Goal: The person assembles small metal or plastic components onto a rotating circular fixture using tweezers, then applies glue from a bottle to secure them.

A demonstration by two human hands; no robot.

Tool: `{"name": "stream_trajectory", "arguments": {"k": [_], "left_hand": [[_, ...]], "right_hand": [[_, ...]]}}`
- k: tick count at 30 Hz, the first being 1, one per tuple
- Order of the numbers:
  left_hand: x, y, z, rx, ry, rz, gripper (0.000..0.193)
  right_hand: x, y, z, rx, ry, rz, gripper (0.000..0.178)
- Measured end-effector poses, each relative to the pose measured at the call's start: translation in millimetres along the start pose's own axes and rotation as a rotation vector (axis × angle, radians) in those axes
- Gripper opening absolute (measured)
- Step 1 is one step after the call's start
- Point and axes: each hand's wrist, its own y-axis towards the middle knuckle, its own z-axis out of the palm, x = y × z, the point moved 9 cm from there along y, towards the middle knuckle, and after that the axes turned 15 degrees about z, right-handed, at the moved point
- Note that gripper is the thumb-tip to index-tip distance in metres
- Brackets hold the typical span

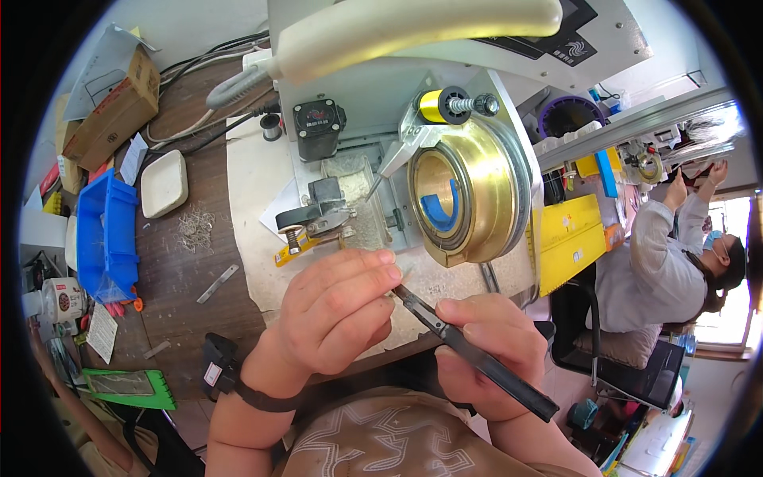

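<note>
My right hand (497, 350) is wrapped round a slim black-handled plier-like tool (469, 350) with a pivoted, narrow metal head. The tool slants up to the left, and its tip ends beside the fingertips of my left hand (342, 306). Thumb and fingers of that left hand are pinched together; whatever lies between them is too small to make out. Just beyond both hands stands a grey machine with a brass-coloured ring drum (493, 199), a blue curved piece (437, 211) inside the ring, and a small clamp mechanism (318, 215) to its left.
A pale lamp tube (413, 36) hangs over the machine. On the brown table lie a blue bin (107, 234), a white dish (164, 184), a pile of thin wire bits (195, 228) and a metal strip (217, 284). At right, a masked person (660, 262) sits near a yellow board (568, 242).
</note>
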Motion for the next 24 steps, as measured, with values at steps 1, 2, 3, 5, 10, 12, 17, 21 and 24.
{"name": "stream_trajectory", "arguments": {"k": [1,2,3,5,10,12,17,21,24], "left_hand": [[0,-1,0,-0.003,-0.003,0.000,0.018],[0,-1,0,-0.002,-0.001,-0.001,0.018],[0,-2,0,0.001,-0.001,-0.001,0.018],[0,0,1,-0.002,-0.005,0.003,0.019],[0,-1,1,-0.007,-0.022,-0.001,0.018],[0,-1,2,-0.006,-0.034,-0.002,0.017],[-1,0,1,-0.026,-0.035,0.012,0.016],[0,1,2,-0.025,-0.029,0.022,0.018],[-1,-4,-1,0.012,-0.012,0.008,0.019]], "right_hand": [[-1,0,1,0.000,0.002,0.000,0.054],[-1,1,3,-0.008,-0.002,-0.011,0.053],[-1,1,4,-0.017,-0.006,-0.022,0.053],[0,-1,1,-0.020,-0.005,-0.017,0.053],[0,1,4,-0.017,-0.018,-0.016,0.053],[-1,-1,1,-0.017,-0.014,0.017,0.054],[-2,-22,-20,-0.108,0.180,-0.062,0.049],[6,-35,-56,-0.428,0.252,-0.222,0.037],[1,-19,-18,0.015,-0.191,-0.263,0.028]]}}
